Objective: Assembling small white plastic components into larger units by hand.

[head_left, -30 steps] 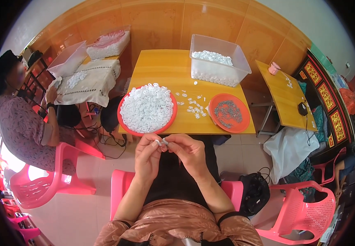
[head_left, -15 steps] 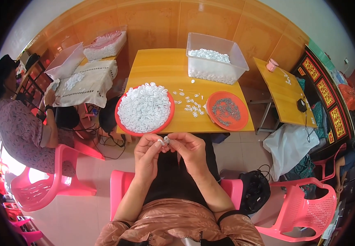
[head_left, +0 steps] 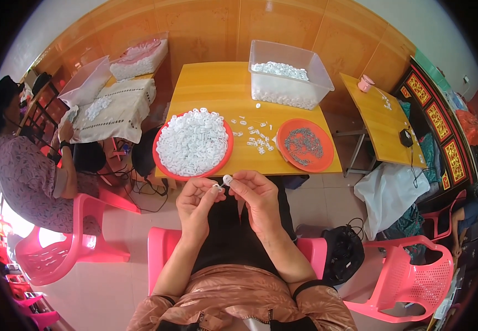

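Just in front of the near table edge, my left hand (head_left: 196,205) pinches a small white plastic piece (head_left: 218,188) between thumb and fingers. My right hand (head_left: 258,199) pinches another small white plastic piece (head_left: 227,180), slightly higher. A narrow gap separates the two pieces. Beyond my left hand sits a red round tray (head_left: 231,144) heaped with white two-holed plastic pieces (head_left: 192,140). To the right, an orange-red round tray (head_left: 322,160) holds small grey metal parts (head_left: 303,144). Several white pieces (head_left: 259,142) lie loose on the yellow table (head_left: 211,83) between the trays.
A clear plastic bin (head_left: 291,91) with white pieces stands at the table's back right. At left, a person (head_left: 35,149) works at a cloth-covered table (head_left: 115,124). Another yellow table (head_left: 371,116), a black bag (head_left: 345,256) and a pink chair (head_left: 410,276) are on the right.
My hands have drawn slightly apart. The white pieces, close together before, now show a gap between them, the right one raised a little. The trays have not moved on the table.
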`<action>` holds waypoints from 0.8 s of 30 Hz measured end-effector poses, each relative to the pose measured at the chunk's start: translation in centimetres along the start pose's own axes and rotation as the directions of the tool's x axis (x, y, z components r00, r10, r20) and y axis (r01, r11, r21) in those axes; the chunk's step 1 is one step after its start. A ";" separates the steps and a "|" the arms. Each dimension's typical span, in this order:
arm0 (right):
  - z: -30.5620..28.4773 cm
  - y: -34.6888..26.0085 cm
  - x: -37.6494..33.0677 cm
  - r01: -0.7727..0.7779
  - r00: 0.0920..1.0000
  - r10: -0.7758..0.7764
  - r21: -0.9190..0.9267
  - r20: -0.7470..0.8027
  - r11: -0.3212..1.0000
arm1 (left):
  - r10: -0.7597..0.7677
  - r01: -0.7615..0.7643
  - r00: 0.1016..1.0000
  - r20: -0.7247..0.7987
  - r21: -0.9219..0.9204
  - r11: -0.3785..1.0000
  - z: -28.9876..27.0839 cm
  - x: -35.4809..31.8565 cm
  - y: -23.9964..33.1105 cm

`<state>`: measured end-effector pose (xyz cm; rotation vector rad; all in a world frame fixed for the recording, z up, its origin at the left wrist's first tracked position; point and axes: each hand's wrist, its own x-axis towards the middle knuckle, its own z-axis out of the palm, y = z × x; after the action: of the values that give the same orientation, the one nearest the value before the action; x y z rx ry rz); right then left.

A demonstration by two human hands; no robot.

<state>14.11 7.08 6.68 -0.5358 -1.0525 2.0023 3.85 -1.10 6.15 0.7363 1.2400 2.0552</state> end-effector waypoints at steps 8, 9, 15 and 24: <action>0.1 0.2 0.1 0.010 1.000 -0.010 0.026 0.010 1.000 | 0.025 -0.025 1.000 0.001 0.037 0.999 -0.1 0.0 0.0; 0.2 0.1 0.0 0.058 0.998 -0.058 -0.013 0.011 0.998 | 0.035 -0.036 0.999 0.012 0.048 0.998 -0.2 0.0 0.0; 0.3 0.3 -0.2 0.230 0.973 -0.230 -0.254 0.029 0.940 | 0.059 -0.061 0.998 0.022 0.118 0.991 -0.1 -0.2 0.1; 0.2 0.4 -0.2 0.240 0.971 -0.234 -0.303 0.057 0.922 | -0.020 0.020 1.000 0.000 0.047 0.999 -0.1 -0.1 0.5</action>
<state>13.92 6.73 6.45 -0.5225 -1.3852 1.6439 3.69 -1.42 6.52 0.7434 1.2938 2.0161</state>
